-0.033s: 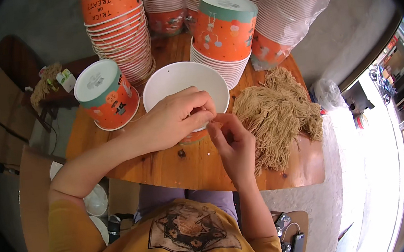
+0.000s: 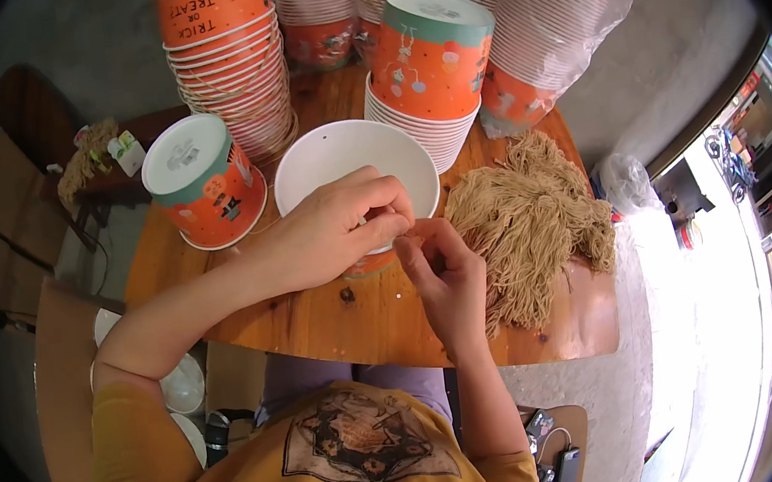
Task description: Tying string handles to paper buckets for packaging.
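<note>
An orange paper bucket (image 2: 354, 149) with a white inside stands upright on the table before me, a small dark hole showing near its far rim. My left hand (image 2: 343, 219) lies across its near side, fingers curled in and pinched at the right part of the near rim. Against those fingertips, my right hand (image 2: 452, 276) is closed too, thumb and forefinger pressed together. Whatever they pinch is too small and hidden to make out. Right of my right hand lies a bundle of tan cords (image 2: 532, 224).
An upside-down bucket (image 2: 205, 181) stands at the left, before a tall nested stack (image 2: 229, 78). Behind the open bucket is another upturned stack (image 2: 433, 64). Plastic-wrapped stacks (image 2: 549, 3) line the back. The wooden table's near edge (image 2: 341, 346) faces my lap.
</note>
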The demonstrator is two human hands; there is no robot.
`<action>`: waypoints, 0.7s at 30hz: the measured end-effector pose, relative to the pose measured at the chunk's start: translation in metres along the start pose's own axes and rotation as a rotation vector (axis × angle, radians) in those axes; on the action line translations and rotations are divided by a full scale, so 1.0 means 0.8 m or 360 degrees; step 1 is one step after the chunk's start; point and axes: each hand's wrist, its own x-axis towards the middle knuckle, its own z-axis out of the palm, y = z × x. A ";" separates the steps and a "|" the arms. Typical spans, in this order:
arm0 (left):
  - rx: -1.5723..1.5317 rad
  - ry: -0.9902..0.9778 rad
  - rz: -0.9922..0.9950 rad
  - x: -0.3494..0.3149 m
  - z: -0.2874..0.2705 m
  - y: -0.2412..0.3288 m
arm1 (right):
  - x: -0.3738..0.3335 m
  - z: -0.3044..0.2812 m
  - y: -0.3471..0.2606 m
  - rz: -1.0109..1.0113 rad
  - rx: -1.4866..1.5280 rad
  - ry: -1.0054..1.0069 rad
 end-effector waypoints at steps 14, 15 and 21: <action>-0.0744 -0.0319 -0.0520 -0.005 0.004 -0.013 | 0.010 -0.011 -0.013 0.0704 0.1153 -0.0351; -0.0709 -0.0328 -0.0565 -0.003 0.005 -0.011 | 0.010 -0.012 -0.013 0.0694 0.1146 -0.0350; -0.0887 -0.0202 -0.0562 0.002 0.015 -0.031 | 0.012 -0.019 -0.027 0.0568 0.0886 -0.0351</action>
